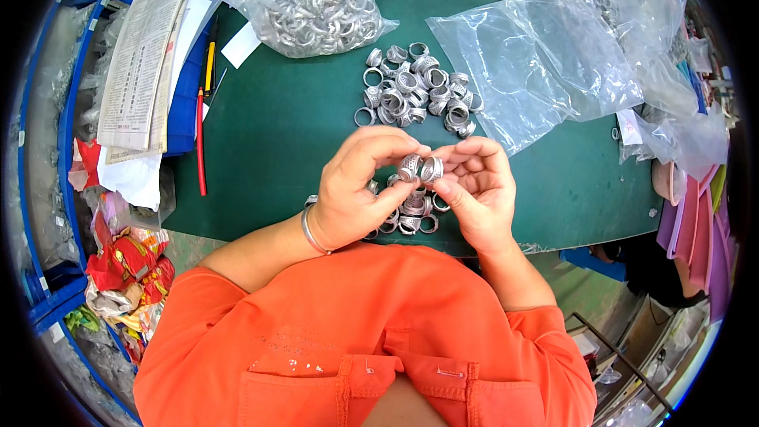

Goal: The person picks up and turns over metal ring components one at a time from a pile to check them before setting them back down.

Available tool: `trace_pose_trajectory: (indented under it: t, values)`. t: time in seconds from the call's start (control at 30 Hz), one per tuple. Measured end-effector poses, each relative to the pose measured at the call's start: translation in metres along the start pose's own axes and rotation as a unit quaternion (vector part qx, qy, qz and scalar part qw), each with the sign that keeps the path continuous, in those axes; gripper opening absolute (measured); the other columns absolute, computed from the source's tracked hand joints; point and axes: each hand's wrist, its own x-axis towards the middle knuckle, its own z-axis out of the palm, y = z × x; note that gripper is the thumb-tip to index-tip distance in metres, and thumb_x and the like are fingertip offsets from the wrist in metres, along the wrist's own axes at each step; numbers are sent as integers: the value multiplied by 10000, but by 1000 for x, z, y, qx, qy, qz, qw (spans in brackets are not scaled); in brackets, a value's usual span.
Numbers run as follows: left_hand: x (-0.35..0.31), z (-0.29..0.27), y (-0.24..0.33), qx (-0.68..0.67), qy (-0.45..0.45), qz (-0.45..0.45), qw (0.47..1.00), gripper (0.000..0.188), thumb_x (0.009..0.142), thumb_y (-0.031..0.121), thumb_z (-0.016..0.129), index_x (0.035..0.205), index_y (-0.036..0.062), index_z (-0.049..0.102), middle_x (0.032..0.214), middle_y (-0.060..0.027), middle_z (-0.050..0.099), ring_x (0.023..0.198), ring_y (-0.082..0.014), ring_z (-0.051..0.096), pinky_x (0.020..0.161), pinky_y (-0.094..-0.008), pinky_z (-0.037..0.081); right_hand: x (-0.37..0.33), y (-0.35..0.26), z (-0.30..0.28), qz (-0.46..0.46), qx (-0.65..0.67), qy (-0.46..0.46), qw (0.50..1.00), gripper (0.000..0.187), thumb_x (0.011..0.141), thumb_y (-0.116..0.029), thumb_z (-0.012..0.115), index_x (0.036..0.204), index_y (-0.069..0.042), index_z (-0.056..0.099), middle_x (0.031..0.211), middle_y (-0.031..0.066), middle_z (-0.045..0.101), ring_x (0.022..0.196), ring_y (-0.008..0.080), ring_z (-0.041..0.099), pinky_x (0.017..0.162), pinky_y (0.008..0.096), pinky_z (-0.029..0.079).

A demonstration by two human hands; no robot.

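The left hand (356, 190) pinches one metal ring (409, 167) between thumb and fingers; the right hand (474, 186) pinches a second ring (432, 168) just beside it, the two touching. Beneath the hands, near the green surface's (277, 134) front edge, lies a small ring heap (411, 217); a larger pile (415, 91) sits farther back, between plastic bags (538, 63).

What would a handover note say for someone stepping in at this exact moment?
Left hand: pinching one silver ring at its fingertips.
Right hand: pinching a second ring, touching the first.
Small pile of rings lies on the green mat under the hands; a larger loose pile sits further out.
A full bag of rings is at the far edge, an emptied clear bag to the right.
Done or left: cannot tell which pile is handled.
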Motion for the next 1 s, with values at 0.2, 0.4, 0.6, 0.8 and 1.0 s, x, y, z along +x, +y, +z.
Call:
trace_pose_trajectory:
  t: [0.2,0.4,0.6,0.8,1.0]
  values:
    - [-1,0,-3,-87,-1,-39,995,368,729,-154,653,1042,-24,511,1107,-135,495,1014,-261,601,856,-344,528,-2,-2,-3,-76,-36,-20,996,469,752,142,644,1134,0,411,1090,180,555,989,219,584,832,323,527]
    - [-2,-6,-1,-10,-23,-61,998,396,718,-107,708,1050,-6,516,1048,-129,555,959,-210,616,785,-306,531,5,-30,-24,-184,-591,-73,782,292,689,84,680,950,-12,589,1014,125,590,890,280,591,757,339,486]
    - [-2,1,2,-96,5,-99,990,482,711,-109,715,1114,7,477,1002,-133,614,912,-204,629,758,-308,530,0,-27,-30,-83,-590,-82,799,158,739,-1,668,889,-18,622,897,97,598,833,278,571,738,339,468]
    - [-5,-2,-2,-147,-2,-90,985,434,719,-102,712,1082,-12,492,1003,-147,606,897,-206,630,748,-316,539,8,-29,-4,-97,-434,-87,892,155,754,-5,682,903,-4,643,831,100,607,737,219,591,651,305,482]
    - [-4,-5,-2,-140,-20,-88,986,318,723,-85,716,988,-26,551,1027,-164,599,883,-183,622,751,-307,541,6,-18,1,-107,-357,-107,922,139,758,26,676,895,7,656,800,96,610,700,177,586,603,272,473]
